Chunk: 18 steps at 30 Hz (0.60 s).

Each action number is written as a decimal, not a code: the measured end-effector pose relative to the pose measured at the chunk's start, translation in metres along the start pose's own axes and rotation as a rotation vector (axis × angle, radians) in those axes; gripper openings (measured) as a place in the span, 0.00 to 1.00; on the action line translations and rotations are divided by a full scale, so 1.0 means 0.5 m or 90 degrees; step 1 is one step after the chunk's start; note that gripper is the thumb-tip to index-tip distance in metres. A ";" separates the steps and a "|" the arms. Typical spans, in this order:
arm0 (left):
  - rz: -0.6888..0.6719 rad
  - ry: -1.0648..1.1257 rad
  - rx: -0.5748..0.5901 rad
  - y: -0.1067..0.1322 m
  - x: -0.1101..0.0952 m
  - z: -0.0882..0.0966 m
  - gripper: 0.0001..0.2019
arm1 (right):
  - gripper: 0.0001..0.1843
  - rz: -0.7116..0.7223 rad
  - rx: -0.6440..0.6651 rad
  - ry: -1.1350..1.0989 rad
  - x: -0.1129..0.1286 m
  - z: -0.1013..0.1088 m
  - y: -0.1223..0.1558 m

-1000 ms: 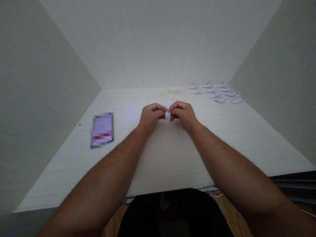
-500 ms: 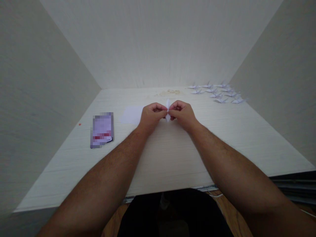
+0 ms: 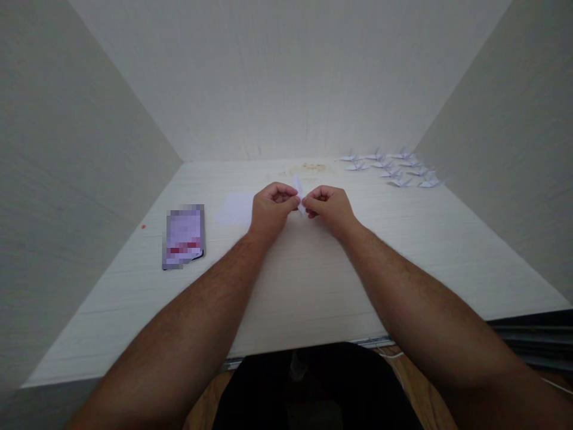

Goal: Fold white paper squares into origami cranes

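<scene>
Both my hands meet over the middle of the white table (image 3: pixel 313 280). My left hand (image 3: pixel 270 209) and my right hand (image 3: pixel 329 206) each pinch a small folded piece of white paper (image 3: pixel 299 190) held between them, just above the tabletop. The paper's pointed tip leans up and to the left between my fingertips. Most of the paper is hidden by my fingers.
A flat sheet of white paper (image 3: pixel 235 208) lies left of my left hand. A phone (image 3: pixel 184 236) lies further left. Several folded paper cranes (image 3: pixel 394 167) sit at the back right. A faint brownish stain (image 3: pixel 308 168) marks the back. White walls enclose three sides.
The folded paper has tilted from upright to leaning left, and both hands have shifted slightly left and apart around it.
</scene>
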<state>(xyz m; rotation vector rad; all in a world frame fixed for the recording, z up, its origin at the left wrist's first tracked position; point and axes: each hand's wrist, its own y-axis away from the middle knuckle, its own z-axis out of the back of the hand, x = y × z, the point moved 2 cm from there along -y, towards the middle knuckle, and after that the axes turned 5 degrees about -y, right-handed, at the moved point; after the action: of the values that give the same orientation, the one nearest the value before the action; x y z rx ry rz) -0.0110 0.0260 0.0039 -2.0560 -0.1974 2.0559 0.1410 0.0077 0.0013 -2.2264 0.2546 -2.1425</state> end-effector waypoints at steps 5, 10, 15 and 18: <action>0.023 0.046 0.012 -0.003 0.007 0.000 0.16 | 0.07 0.018 0.000 0.035 -0.002 0.003 -0.002; 0.030 0.039 0.010 -0.006 0.012 0.002 0.14 | 0.06 0.023 0.009 0.055 -0.003 0.004 -0.002; 0.026 0.036 0.008 -0.006 0.010 0.001 0.14 | 0.05 0.020 0.013 0.057 0.001 0.002 0.000; 0.030 0.030 0.002 -0.005 0.009 0.002 0.14 | 0.05 0.017 0.012 0.063 0.003 0.001 0.001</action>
<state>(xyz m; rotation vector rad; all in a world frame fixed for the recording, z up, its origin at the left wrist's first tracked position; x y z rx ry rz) -0.0115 0.0298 0.0002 -2.1235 -0.1383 2.0311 0.1416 0.0070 0.0027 -2.0987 0.2659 -2.2342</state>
